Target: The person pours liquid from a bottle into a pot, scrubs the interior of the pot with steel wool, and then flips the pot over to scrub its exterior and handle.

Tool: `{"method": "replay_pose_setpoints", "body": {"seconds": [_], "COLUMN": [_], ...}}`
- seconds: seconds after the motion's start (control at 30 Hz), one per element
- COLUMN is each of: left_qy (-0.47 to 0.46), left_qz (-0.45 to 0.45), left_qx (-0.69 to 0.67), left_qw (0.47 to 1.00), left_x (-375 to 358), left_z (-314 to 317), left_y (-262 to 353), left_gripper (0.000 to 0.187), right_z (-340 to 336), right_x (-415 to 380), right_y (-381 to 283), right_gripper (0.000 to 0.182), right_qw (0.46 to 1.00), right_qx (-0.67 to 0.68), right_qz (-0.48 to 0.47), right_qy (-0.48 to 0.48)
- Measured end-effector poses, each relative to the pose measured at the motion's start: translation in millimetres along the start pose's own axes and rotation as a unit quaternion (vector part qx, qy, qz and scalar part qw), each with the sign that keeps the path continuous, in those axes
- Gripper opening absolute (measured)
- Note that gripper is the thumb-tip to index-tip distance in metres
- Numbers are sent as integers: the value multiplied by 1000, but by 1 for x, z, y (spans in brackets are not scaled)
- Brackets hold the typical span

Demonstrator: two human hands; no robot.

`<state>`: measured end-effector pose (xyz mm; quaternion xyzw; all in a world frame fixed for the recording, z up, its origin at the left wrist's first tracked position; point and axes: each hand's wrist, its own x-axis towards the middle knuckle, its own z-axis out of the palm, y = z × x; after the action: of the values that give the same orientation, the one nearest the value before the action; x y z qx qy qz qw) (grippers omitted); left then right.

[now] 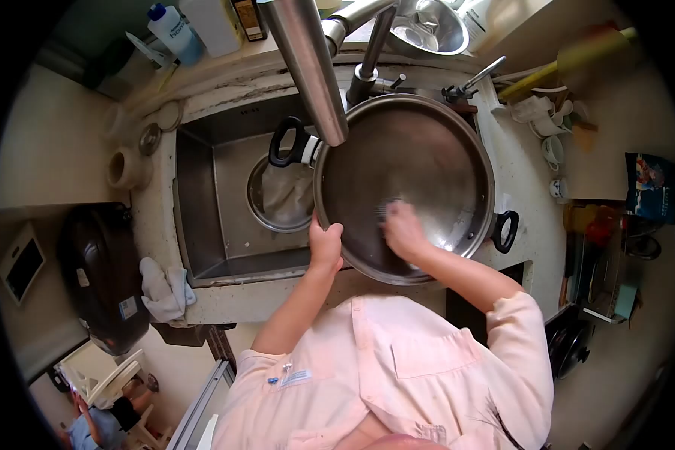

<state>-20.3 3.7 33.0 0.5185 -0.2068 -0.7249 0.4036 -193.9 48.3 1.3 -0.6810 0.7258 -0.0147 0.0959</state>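
Observation:
A large, shallow steel pan (416,165) with black side handles rests over the right part of the sink and the counter. My left hand (325,246) is closed on the pan's near-left rim, thumb on top. Inside the pan, my right hand (405,231) presses against the bottom, its fingers closed around a small grey scrubber (388,211), mostly hidden and blurred by motion. The tap's thick steel spout (307,71) hangs over the pan's left edge. In the steel sink (229,251), left of the pan, sits a round metal bowl (256,206) with a pale cloth in it.
Bottles (175,34) and a metal bowl (427,30) stand along the back ledge. A clay pot (124,168) is left of the sink, and a white cloth (163,290) hangs at the front-left edge. Cups (553,152) line the right side. Another person (97,424) sits at lower left.

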Motion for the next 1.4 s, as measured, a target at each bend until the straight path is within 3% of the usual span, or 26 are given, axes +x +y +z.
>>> {"method": "replay_pose_setpoints", "body": {"seconds": [0.03, 0.1, 0.17, 0.2, 0.23, 0.3, 0.37, 0.5, 0.6, 0.67, 0.7, 0.73, 0.77, 0.8, 0.87, 0.97, 1.0, 1.07, 1.1, 1.13, 1.2, 1.3, 1.33, 1.4], "left_qy": [9, 13, 1, -6, -14, -17, -5, -38, -12, -16, -15, -19, -24, -31, -39, -18, -6, -23, -32, -27, -18, 1, -5, -9], "left_qz": [7, 43, 98, 112, 125, 140, 142, 112, 165, 145, 135, 135, 135, 132, 117, 111, 111, 123, 128, 124, 118, 104, 116, 140], "left_qx": [17, 45, 72, 94, 114, 153, 190, 164, 186, 176, 171, 167, 165, 164, 161, 158, 162, 175, 180, 190, 201, 190, 187, 177], "left_qw": [1000, 998, 993, 989, 985, 978, 971, 979, 969, 974, 976, 976, 977, 977, 979, 981, 980, 977, 975, 974, 972, 976, 976, 974], "left_x": [-2, -3, -1, 1, 5, 6, 4, 3, 3, 0, -2, -1, 1, 1, -1, -2, -2, 0, 1, -1, -2, -6, -4, 2], "left_z": [1, 2, -1, -5, -8, -8, -8, 0, -5, -5, -5, -5, -4, -6, -8, -6, -7, -6, -6, -6, -1, 1, 0, -1], "left_y": [1, 0, -2, -4, -6, -7, -5, 9, -4, -5, -4, -5, -5, -4, -3, -8, -9, -5, -3, -2, -2, -2, -3, -11], "left_gripper": [59, 58, 57, 57, 57, 58, 60, 61, 59, 60, 60, 60, 60, 61, 64, 64, 63, 65, 66, 66, 67, 65, 64, 63], "right_z": [2, -21, -12, -30, -27, -26, -12, -18, -20, -17, -8, 1, -30, -18, -37, -27, -24, 21, 8, 9, 0, -36, -43, -44], "right_x": [8, 65, 112, 124, 134, 150, 154, 81, 68, 105, 133, 154, 154, 163, 139, 139, 147, 160, 142, 123, 79, 54, 52, 67], "right_y": [-19, -25, 10, 18, 31, 14, -17, -59, -57, -51, -36, -9, 5, 36, 55, 33, 16, -14, -41, -47, -47, -47, -59, -79], "right_gripper": [49, 41, 39, 35, 30, 26, 23, 24, 26, 15, 8, 13, 9, 10, 13, 24, 20, 17, 15, 17, 22, 33, 36, 37], "right_qw": [992, 991, 972, 959, 927, 900, 913, 947, 937, 942, 960, 960, 966, 945, 934, 925, 926, 907, 916, 956, 912, 854, 787, 839], "right_qx": [80, 40, -44, 21, 40, 175, 212, 264, 287, 211, 101, -45, -128, -151, -161, -42, 114, 251, 214, 188, 356, 510, 612, 524], "right_qz": [-79, -81, 46, 158, 182, 234, 145, -107, -168, -115, -46, 16, 84, 174, 231, 229, 197, 34, -16, -48, -138, -104, -60, -98], "right_qy": [51, 95, 226, 233, 325, 324, 316, 149, 106, 236, 257, 275, 209, 232, 222, 300, 301, 337, 340, 222, 151, 7, 47, 111]}}
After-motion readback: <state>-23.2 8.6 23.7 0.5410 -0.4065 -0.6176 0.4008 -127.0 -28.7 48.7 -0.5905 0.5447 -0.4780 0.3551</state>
